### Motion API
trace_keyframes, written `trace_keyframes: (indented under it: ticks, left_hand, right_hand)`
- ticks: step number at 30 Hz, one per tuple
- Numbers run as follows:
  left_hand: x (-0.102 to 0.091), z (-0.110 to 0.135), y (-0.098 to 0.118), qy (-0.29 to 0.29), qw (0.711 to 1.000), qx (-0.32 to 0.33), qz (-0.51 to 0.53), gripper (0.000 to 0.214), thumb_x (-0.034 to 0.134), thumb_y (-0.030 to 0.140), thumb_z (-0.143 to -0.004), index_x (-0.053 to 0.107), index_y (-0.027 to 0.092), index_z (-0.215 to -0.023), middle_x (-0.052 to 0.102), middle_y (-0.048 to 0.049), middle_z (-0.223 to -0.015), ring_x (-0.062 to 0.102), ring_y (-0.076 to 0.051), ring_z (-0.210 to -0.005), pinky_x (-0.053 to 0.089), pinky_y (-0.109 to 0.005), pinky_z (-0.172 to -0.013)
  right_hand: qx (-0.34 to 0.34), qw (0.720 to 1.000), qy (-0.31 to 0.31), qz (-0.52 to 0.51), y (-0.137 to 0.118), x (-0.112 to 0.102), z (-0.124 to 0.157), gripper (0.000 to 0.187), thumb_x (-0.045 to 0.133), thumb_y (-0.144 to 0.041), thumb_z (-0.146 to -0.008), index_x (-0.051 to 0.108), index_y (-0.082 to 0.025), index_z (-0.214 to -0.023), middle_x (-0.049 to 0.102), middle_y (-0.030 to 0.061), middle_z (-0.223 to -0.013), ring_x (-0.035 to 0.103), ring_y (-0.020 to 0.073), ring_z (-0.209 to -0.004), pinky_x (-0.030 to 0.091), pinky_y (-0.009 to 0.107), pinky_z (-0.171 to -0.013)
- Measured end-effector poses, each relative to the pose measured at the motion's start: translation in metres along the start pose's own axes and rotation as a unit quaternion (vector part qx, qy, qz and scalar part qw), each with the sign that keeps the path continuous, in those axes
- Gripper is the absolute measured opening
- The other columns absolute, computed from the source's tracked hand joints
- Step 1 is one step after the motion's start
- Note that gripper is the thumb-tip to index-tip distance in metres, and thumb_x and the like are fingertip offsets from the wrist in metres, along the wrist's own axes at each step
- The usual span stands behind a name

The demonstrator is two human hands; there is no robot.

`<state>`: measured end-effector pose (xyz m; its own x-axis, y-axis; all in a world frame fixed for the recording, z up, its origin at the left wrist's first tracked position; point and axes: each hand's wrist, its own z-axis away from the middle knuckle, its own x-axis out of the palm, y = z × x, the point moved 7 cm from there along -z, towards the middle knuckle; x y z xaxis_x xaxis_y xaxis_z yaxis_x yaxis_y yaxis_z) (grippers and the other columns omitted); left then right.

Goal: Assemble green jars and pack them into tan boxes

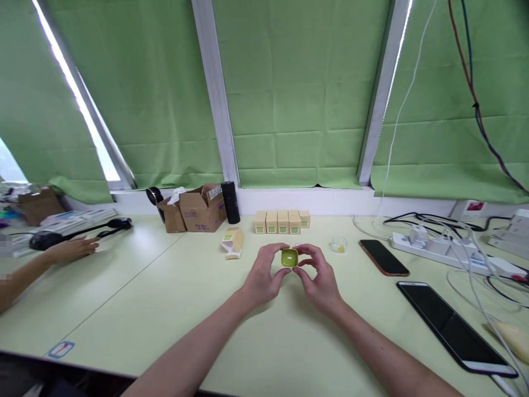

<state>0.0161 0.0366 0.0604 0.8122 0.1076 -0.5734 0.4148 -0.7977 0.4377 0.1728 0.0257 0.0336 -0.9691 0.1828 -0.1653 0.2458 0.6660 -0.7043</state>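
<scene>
Between my two hands is a small green square container [290,258], its hollow side facing me. The thumb and fingers of my left hand [264,274] pinch its left edge. On its right side my right hand [319,275] grips it in the same way. Behind my hands several small tan boxes [282,223] with green labels stand in a row. An opened tan carton [233,242] lies to the left of my hands. To the right sits a small clear plastic piece [339,245] with a yellow spot.
At right lie a phone [383,257], a tablet [454,325] and a power strip [438,253] with tangled cables. At back left stand a cardboard box [202,208] and a black cylinder [230,202]. Another person's hand [72,249] rests at far left near a headset [82,232].
</scene>
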Motion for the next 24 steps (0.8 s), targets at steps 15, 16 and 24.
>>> trace_keyframes:
  ticks: [15, 16, 24]
  left_hand:
    - [0.002, -0.002, -0.024, 0.044, 0.981, -0.141, 0.124, 0.026, 0.065, 0.037, -0.093, 0.065, 0.023, -0.114, 0.074, -0.0075, -0.112, 0.070, -0.021, -0.100, 0.054, -0.035, -0.092]
    - [0.002, -0.002, -0.028, 0.049, 0.977, -0.158, 0.136, 0.026, 0.065, 0.039, -0.093, 0.066, 0.022, -0.113, 0.074, -0.0075, -0.110, 0.070, -0.021, -0.098, 0.054, -0.034, -0.090]
    - [0.016, 0.003, -0.044, 0.038, 0.937, -0.250, 0.239, 0.039, 0.068, 0.056, -0.088, 0.066, 0.018, -0.098, 0.079, -0.0071, -0.082, 0.076, -0.023, -0.073, 0.056, -0.031, -0.069]
  right_hand:
    - [0.039, 0.998, -0.019, 0.053, 0.008, -0.002, 0.003, 0.042, 0.058, -0.036, -0.097, 0.047, -0.029, -0.137, 0.072, 0.0076, -0.111, 0.069, 0.0246, -0.102, 0.059, 0.038, -0.078]
    - [0.031, 0.998, -0.020, 0.058, 0.008, -0.002, 0.003, 0.045, 0.059, -0.035, -0.096, 0.047, -0.030, -0.139, 0.072, 0.0074, -0.110, 0.069, 0.0246, -0.102, 0.059, 0.037, -0.077]
    - [-0.005, 0.995, -0.028, 0.092, 0.008, 0.001, 0.003, 0.049, 0.061, -0.027, -0.093, 0.052, -0.033, -0.141, 0.065, 0.0043, -0.097, 0.063, 0.0224, -0.087, 0.058, 0.037, -0.071]
